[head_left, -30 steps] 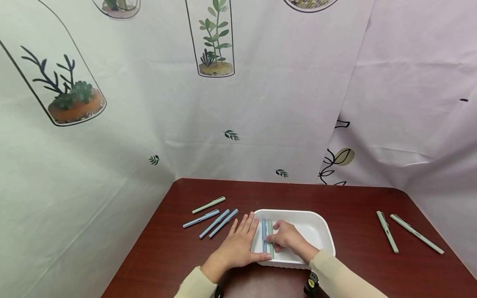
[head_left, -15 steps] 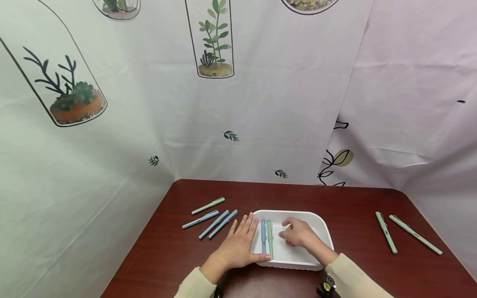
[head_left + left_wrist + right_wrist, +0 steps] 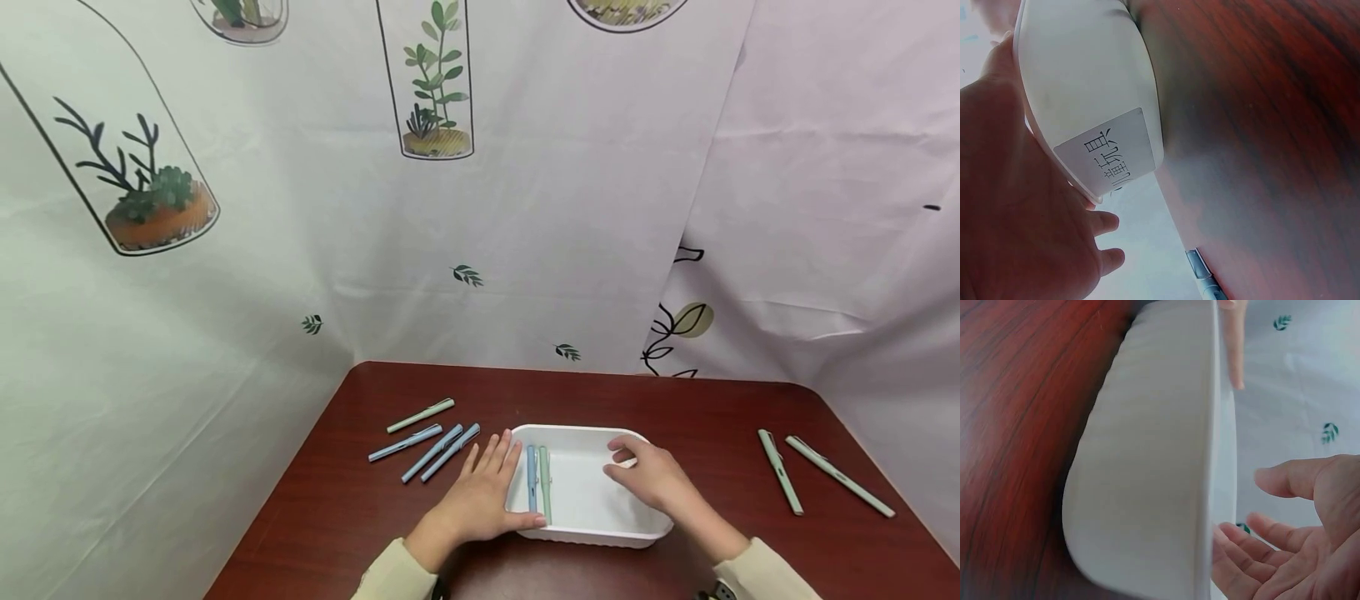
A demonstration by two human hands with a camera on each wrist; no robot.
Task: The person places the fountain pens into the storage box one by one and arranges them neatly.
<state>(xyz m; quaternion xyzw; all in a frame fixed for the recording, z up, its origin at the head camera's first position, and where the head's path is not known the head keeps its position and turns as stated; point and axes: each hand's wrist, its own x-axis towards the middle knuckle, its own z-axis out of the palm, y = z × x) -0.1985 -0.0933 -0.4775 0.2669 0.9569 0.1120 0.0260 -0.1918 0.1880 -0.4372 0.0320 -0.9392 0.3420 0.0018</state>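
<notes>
A white plastic tray (image 3: 592, 537) stands on the table, with a blue pen (image 3: 532, 479) and a green pen (image 3: 544, 483) side by side at its left end. My left hand (image 3: 483, 496) rests on the tray's left rim, fingers straight and spread, thumb at the near edge. In the left wrist view a label with printed characters (image 3: 1110, 153) shows on the tray's outer wall. Over the tray's right part hovers my right hand (image 3: 648, 475), holding nothing. The right wrist view shows this hand (image 3: 1297, 544) with thumb and fingers apart, beside the rim.
Left of the tray lie several pens: a green pen (image 3: 421, 415) at the back and blue pens (image 3: 450, 452) nearer. Two more green pens, one slanting inward (image 3: 780, 472) and one farther out (image 3: 840, 475), lie at the right. A patterned cloth (image 3: 525, 250) hangs behind the table.
My right hand has let go of the green pen in the tray and moved right, toward the tray's right end. My left hand has stayed on the left rim.
</notes>
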